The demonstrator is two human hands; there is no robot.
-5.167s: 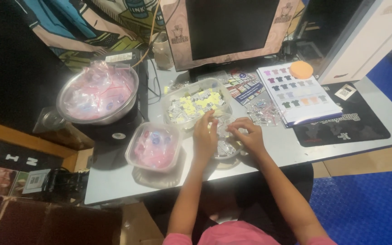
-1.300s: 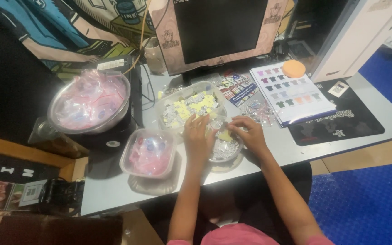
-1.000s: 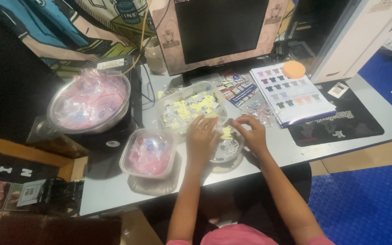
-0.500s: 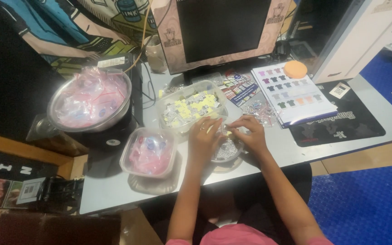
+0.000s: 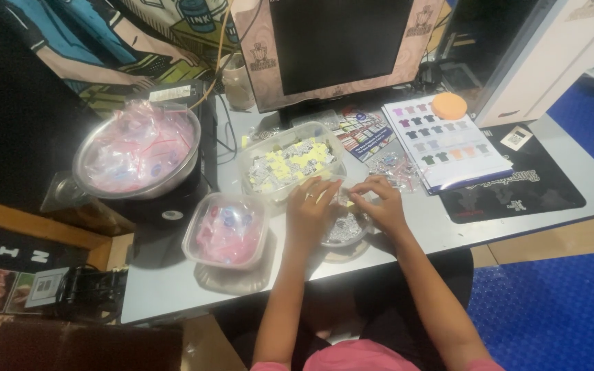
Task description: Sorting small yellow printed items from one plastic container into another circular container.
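My left hand and my right hand meet above a small round clear bowl of silvery bits near the grey table's front edge. The fingertips of both pinch a tiny pale yellow piece between them; its exact shape is too small to tell. Just behind my hands stands a clear tub filled with small yellow and grey pieces. A square clear container of pink small bags sits to the left of my left hand.
A metal bowl of clear bags stands at back left on a black block. A monitor rises behind. A colour chart sheet, an orange disc and a black mat lie right. Table edge runs close to me.
Both hands have stayed over the small bowl, fingers shifting slightly as they work a tiny piece together; the view has drifted a little. Nothing else on the table moved.
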